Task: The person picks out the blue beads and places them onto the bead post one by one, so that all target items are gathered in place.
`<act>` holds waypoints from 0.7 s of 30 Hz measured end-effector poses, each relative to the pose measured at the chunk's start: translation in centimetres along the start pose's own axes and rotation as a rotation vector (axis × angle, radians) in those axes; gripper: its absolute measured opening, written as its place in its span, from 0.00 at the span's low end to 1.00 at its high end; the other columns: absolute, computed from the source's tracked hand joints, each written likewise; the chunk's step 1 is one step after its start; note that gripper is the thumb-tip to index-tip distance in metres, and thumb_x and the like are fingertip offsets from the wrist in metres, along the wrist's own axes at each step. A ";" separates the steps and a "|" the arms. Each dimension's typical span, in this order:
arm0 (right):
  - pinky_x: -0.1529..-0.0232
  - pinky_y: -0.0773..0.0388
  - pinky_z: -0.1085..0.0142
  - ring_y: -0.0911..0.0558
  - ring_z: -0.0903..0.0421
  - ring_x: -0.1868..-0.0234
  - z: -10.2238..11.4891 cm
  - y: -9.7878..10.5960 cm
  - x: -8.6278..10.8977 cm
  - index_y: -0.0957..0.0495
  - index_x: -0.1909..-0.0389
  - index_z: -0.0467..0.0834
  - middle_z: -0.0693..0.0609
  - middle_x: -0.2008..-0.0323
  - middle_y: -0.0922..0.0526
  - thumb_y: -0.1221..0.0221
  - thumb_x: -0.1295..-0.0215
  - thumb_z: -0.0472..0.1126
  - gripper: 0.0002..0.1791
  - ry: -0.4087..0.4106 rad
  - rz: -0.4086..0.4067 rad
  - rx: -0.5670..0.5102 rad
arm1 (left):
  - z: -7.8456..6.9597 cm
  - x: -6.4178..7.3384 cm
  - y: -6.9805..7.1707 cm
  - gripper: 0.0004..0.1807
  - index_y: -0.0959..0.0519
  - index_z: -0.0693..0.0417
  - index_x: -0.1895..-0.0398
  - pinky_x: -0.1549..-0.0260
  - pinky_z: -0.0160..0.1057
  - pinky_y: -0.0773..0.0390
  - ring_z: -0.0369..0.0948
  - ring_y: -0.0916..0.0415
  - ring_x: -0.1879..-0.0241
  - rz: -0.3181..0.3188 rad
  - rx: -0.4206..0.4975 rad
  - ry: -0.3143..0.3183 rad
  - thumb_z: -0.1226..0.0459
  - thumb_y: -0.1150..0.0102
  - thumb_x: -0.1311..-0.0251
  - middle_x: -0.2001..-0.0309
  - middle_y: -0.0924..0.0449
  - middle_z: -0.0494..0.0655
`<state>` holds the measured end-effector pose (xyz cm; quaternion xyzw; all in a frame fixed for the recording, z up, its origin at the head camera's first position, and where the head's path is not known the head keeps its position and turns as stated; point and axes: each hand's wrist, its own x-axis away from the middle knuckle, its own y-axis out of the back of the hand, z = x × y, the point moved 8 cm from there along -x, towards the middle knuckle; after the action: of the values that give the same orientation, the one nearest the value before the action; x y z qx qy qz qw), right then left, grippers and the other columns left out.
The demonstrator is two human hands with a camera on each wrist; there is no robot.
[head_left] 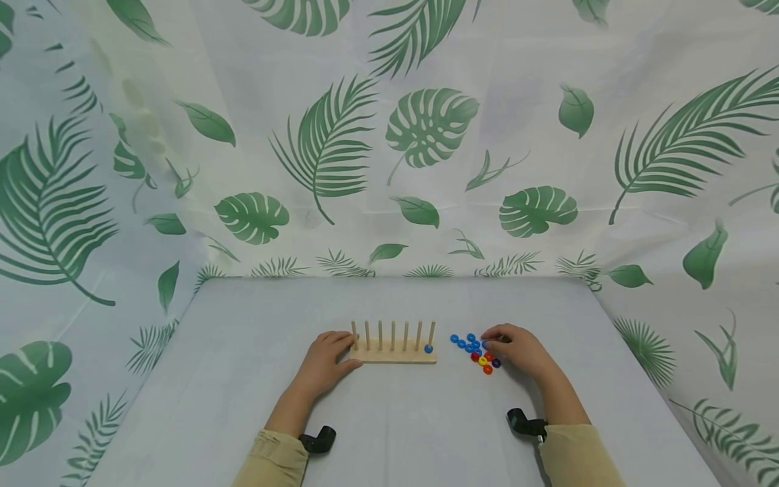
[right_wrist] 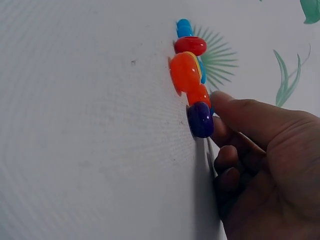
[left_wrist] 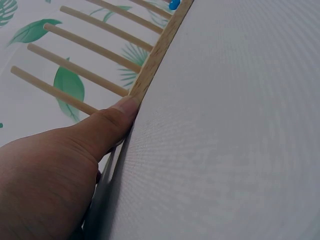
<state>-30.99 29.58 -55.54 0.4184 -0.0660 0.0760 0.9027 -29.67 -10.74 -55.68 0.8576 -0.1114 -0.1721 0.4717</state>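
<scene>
A wooden peg rack with a row of several upright pegs stands on the table, and one blue ring sits low on its rightmost peg. My left hand grips the rack's left end, the thumb along the front edge of the base and the fingers behind. To the right of the rack, my right hand is at a cluster of small beads, thumb and forefinger pinching a blue bead, mostly hidden by the thumb in the right wrist view. A purple bead lies just in front of those fingertips.
Several blue beads lie in the cluster, with a yellow bead, a red bead and orange beads close by. White table cover runs up to a leaf-patterned curtain at the back and sides.
</scene>
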 end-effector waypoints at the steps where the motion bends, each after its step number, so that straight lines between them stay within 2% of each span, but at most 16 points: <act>1: 0.51 0.20 0.57 0.24 0.51 0.54 0.0 0.0 0.0 0.18 0.50 0.50 0.50 0.51 0.18 0.38 0.32 0.49 0.13 -0.002 0.003 -0.001 | 0.0 0.0 0.0 0.32 0.24 0.52 0.35 0.32 0.55 0.33 0.53 0.33 0.33 0.000 0.001 0.001 0.48 0.34 0.40 0.37 0.24 0.48; 17: 0.47 0.20 0.49 0.24 0.49 0.52 0.1 0.0 -0.1 0.16 0.52 0.49 0.47 0.51 0.20 0.37 0.33 0.43 0.11 -0.007 0.029 0.026 | 0.2 0.0 -0.1 0.32 0.25 0.51 0.35 0.32 0.55 0.33 0.53 0.33 0.33 0.007 0.001 0.002 0.48 0.34 0.40 0.36 0.24 0.47; 21: 0.48 0.21 0.51 0.24 0.49 0.53 0.2 0.0 -0.2 0.17 0.52 0.48 0.47 0.52 0.20 0.37 0.33 0.44 0.11 0.002 0.026 0.034 | 0.2 0.0 -0.2 0.32 0.25 0.52 0.35 0.32 0.55 0.33 0.53 0.33 0.33 0.006 -0.005 -0.001 0.48 0.35 0.40 0.36 0.24 0.47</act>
<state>-31.17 29.44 -55.48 0.4327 -0.0694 0.0892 0.8944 -29.76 -10.82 -55.92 0.8560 -0.1140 -0.1715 0.4742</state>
